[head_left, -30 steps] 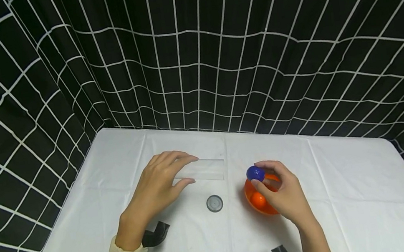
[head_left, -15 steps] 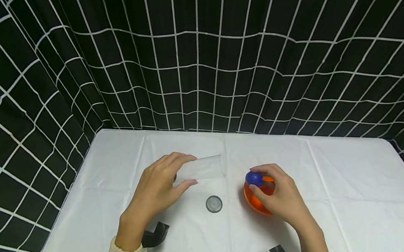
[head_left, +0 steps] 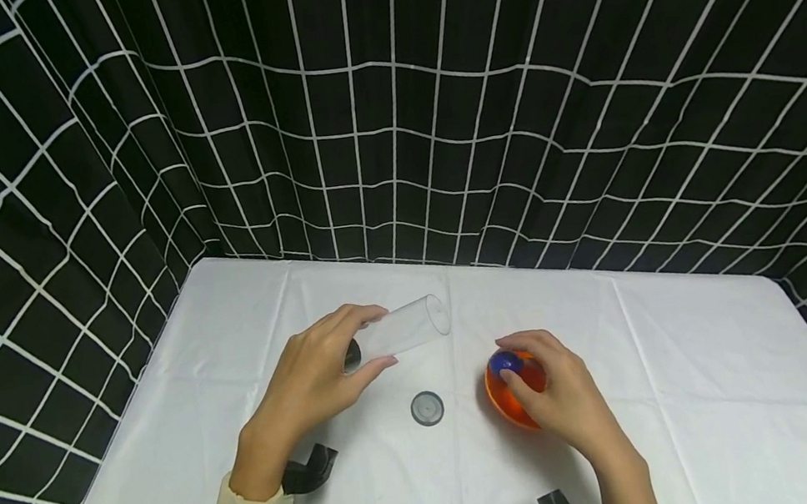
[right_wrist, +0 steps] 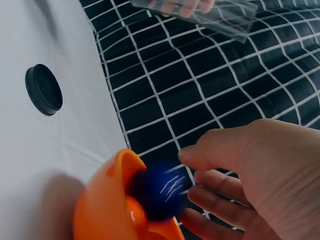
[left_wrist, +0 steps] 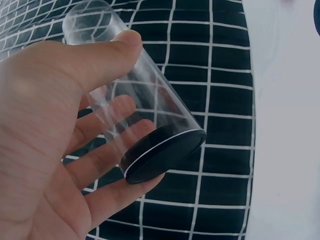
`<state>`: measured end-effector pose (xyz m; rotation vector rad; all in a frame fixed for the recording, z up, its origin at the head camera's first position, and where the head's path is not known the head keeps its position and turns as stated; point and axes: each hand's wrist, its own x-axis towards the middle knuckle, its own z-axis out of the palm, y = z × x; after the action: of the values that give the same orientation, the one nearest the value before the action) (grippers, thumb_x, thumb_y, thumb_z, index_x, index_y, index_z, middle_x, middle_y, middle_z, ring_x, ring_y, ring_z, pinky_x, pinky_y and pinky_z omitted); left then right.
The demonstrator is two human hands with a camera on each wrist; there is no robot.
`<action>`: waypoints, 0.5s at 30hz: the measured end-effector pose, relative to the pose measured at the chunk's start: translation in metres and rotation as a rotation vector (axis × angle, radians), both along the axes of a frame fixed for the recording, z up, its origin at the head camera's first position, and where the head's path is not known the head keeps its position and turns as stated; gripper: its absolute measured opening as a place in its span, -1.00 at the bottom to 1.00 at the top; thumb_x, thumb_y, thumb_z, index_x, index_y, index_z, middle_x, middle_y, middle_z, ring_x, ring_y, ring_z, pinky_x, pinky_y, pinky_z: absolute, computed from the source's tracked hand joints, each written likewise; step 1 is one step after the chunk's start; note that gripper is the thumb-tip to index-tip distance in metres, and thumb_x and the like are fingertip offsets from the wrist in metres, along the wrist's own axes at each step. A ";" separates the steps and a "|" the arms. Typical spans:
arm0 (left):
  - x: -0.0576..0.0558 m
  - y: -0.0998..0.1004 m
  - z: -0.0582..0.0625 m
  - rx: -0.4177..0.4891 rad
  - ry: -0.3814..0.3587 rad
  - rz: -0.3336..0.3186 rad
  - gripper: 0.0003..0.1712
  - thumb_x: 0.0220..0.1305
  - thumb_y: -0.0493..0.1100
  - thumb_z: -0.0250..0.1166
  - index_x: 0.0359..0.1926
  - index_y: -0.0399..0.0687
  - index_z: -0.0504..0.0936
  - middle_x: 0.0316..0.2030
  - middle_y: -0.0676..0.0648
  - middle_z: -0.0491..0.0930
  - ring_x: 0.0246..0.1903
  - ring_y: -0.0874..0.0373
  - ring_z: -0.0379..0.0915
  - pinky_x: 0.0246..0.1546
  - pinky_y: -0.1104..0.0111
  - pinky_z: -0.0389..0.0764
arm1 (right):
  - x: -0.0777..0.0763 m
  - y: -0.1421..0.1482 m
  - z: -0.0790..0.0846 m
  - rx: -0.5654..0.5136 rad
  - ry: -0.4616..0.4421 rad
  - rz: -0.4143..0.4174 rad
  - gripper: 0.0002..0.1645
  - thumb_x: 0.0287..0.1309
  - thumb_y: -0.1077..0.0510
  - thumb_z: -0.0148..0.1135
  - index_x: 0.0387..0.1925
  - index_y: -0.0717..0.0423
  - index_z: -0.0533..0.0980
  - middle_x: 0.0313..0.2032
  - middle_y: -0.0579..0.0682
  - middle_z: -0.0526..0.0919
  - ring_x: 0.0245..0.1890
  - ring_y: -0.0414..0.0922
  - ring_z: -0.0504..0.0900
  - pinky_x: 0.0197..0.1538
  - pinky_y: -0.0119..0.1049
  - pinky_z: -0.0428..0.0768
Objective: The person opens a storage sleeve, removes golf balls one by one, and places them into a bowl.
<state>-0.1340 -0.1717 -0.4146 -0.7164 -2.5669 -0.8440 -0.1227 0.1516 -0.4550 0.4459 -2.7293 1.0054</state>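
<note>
My left hand [head_left: 315,368] grips a clear plastic tube [head_left: 408,327], thumb on one side and fingers round the other. A black cap [left_wrist: 162,152] closes the tube's near end, close to the palm; its far rim points right and is tilted up. My right hand [head_left: 559,384] is over an orange bowl [right_wrist: 102,205]. A blue ball [right_wrist: 157,192], blurred in the right wrist view, is at the bowl's mouth, apart from the loosely bent fingers. Beside it an orange ball [right_wrist: 136,215] lies inside the bowl.
A round dark lid [head_left: 427,409] lies on the white tablecloth [head_left: 402,487] between the hands. Black curtains with a white grid [head_left: 387,119] stand behind and at both sides of the table.
The left hand has lifted the tube's far end off the cloth and tilted it up. The right hand has lowered the blue ball into the bowl's mouth and let go of it.
</note>
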 end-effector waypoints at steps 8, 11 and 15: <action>0.001 -0.001 -0.001 0.027 -0.045 0.006 -0.33 0.27 0.02 0.54 0.35 0.06 0.56 0.09 0.03 0.71 -0.11 0.13 0.74 -0.14 0.23 0.76 | -0.001 0.001 0.002 -0.043 0.033 -0.005 -0.64 0.27 0.30 0.43 0.08 0.03 0.69 0.08 -0.03 0.75 0.08 0.04 0.74 0.18 -0.34 0.62; 0.000 -0.002 -0.002 0.046 -0.047 -0.002 -0.33 0.26 -0.02 0.54 0.35 0.03 0.56 0.10 0.00 0.69 -0.09 0.12 0.74 -0.12 0.22 0.76 | -0.001 0.001 0.002 -0.058 0.039 -0.005 -0.65 0.28 0.32 0.40 0.07 0.03 0.69 0.07 -0.05 0.75 0.08 0.02 0.74 0.19 -0.54 0.53; -0.001 -0.004 -0.004 0.071 -0.084 0.004 -0.36 0.24 -0.03 0.57 0.31 0.03 0.58 0.13 0.03 0.69 -0.02 0.14 0.73 0.00 0.21 0.75 | 0.000 0.002 0.002 -0.072 0.045 0.001 -0.64 0.28 0.35 0.36 0.07 0.02 0.69 0.07 -0.04 0.75 0.07 0.02 0.75 0.18 -0.64 0.48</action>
<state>-0.1349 -0.1756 -0.4188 -0.6685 -2.5957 -0.9780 -0.1228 0.1532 -0.4526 0.4521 -2.6442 1.0767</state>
